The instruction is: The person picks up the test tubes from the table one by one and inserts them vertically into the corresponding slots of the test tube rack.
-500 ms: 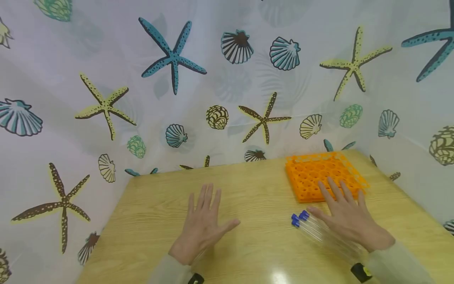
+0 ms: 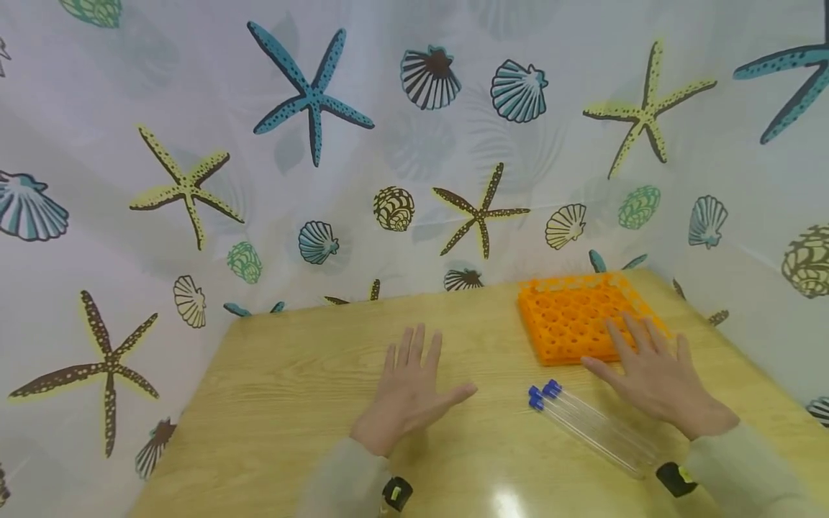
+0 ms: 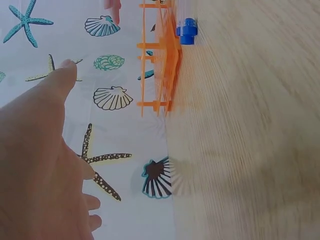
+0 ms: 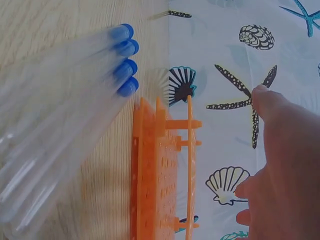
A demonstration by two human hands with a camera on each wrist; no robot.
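My left hand [image 2: 408, 399] is held above the table with fingers spread and nothing in it. In the left wrist view, the same hand [image 3: 40, 150] is apart from everything. Spread fingers also show on my right hand [image 2: 660, 381], which holds nothing and hovers by the near right corner of an orange test tube rack [image 2: 570, 324], covering part of it from the head camera. Left of and below that hand, several clear test tubes [image 2: 592, 428] with blue caps [image 4: 125, 70] lie side by side on the table. In the right wrist view, the rack [image 4: 165, 175] stands beyond the caps.
The pale wooden table [image 2: 291, 388] meets a white curtain [image 2: 414, 144] printed with starfish and shells at its back and sides. Both wrists carry black straps, the left strap [image 2: 397, 493] and the right strap [image 2: 676, 478].
My left hand has moved right across the table. My right hand has shifted slightly right, so more of the tubes shows. The head view has tilted a little; rack and tubes lie as before.
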